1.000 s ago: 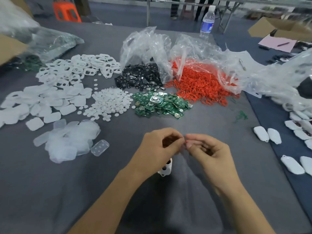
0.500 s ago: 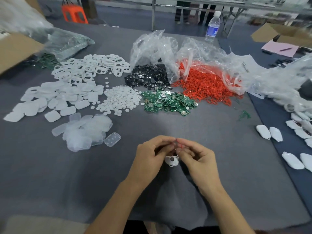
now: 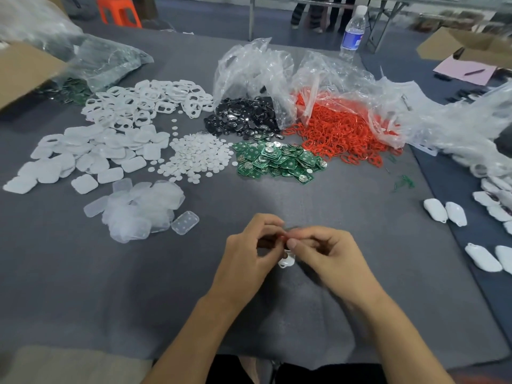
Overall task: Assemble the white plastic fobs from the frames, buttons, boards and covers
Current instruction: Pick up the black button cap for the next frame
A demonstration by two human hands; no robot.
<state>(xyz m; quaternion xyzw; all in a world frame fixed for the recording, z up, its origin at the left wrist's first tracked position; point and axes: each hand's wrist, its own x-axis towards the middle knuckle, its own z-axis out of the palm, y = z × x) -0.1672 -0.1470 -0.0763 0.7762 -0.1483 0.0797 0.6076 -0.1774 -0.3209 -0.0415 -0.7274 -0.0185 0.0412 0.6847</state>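
Note:
My left hand (image 3: pixel 249 250) and my right hand (image 3: pixel 329 250) meet over the near middle of the grey table (image 3: pixel 83 286), fingers curled together round a small white fob (image 3: pixel 286 261) that is mostly hidden between them. A bit of red shows at the fingertips. Beyond lie piles of parts: white frames (image 3: pixel 144 103), white covers (image 3: pixel 91 156), round white buttons (image 3: pixel 194 156), green boards (image 3: pixel 277 162), clear covers (image 3: pixel 144 209), black discs (image 3: pixel 243 120) and red rings (image 3: pixel 340 137).
Crumpled clear bags (image 3: pixel 257 73) stand behind the black and red piles. Finished white fobs (image 3: pixel 443 210) lie at the right on a darker mat. A water bottle (image 3: pixel 352 34) stands at the far edge, a cardboard box (image 3: pixel 22 70) at far left.
The view shifted and the hands sit a little lower in it. Both hands stay together on the fob, which now shows only below the fingertips.

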